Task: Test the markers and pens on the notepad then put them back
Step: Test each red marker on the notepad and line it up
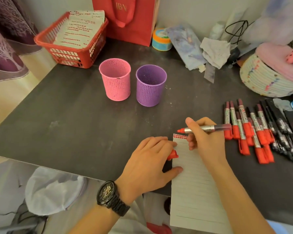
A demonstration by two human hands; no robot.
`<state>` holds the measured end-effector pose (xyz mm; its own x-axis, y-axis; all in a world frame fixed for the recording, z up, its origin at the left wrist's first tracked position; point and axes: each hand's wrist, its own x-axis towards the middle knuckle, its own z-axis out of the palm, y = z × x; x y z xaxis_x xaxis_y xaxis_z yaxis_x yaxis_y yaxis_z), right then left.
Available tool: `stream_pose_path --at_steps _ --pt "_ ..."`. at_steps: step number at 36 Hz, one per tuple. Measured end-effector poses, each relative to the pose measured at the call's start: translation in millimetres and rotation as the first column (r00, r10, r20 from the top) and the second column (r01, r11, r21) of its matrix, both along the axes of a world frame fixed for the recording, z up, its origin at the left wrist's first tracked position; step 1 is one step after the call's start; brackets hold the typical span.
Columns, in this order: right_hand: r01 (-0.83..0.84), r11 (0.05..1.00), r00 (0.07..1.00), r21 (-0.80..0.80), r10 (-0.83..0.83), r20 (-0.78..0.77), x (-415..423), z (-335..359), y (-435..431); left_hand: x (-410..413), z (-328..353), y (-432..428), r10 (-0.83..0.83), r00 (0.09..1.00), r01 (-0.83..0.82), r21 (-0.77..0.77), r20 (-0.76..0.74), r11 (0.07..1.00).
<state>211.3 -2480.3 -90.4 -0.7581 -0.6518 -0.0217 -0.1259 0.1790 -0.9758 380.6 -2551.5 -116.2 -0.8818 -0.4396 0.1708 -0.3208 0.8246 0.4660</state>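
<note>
A lined notepad [191, 191] lies at the table's near edge, with a row of red marks along its top. My right hand [205, 141] grips an uncapped red marker [205, 128], tip pointing left just above the pad's top edge. My left hand [149, 164] rests on the pad's left edge and holds the red cap [172, 154] under its fingers. Several red markers [249, 132] and several black pens [284, 132] lie in a heap at the right. An empty pink cup [115, 80] and an empty purple cup [150, 85] stand upright further back.
A red basket [71, 53] with used sheets sits at the back left, a red bag [130, 19] behind it. A woven basket [267, 80], cloths and clutter fill the back right. The dark table's edge [57, 168] runs near my left wrist.
</note>
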Motion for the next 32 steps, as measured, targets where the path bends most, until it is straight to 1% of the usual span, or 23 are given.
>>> stream_pose_path --at_steps 3,6,26,32 --pt "0.058 0.998 0.987 0.005 -0.057 -0.149 1.7 -12.3 0.0 -0.4 -0.4 0.0 0.0 1.0 0.0 -0.003 -0.004 1.0" --pt "0.092 0.996 0.973 0.0 -0.09 -0.211 2.4 -18.7 0.1 -1.1 -0.4 1.0 0.005 1.0 -0.005 -0.012 -0.001 1.0" --pt "0.09 0.996 0.961 0.01 -0.084 -0.262 6.0 -20.1 -2.9 -3.3 -2.3 1.6 0.03 1.0 -0.03 -0.005 0.006 1.0" --pt "0.09 0.996 0.964 0.027 -0.08 -0.255 6.1 -20.9 -3.5 -3.3 -3.2 1.4 0.028 1.0 -0.028 -0.011 -0.005 1.0"
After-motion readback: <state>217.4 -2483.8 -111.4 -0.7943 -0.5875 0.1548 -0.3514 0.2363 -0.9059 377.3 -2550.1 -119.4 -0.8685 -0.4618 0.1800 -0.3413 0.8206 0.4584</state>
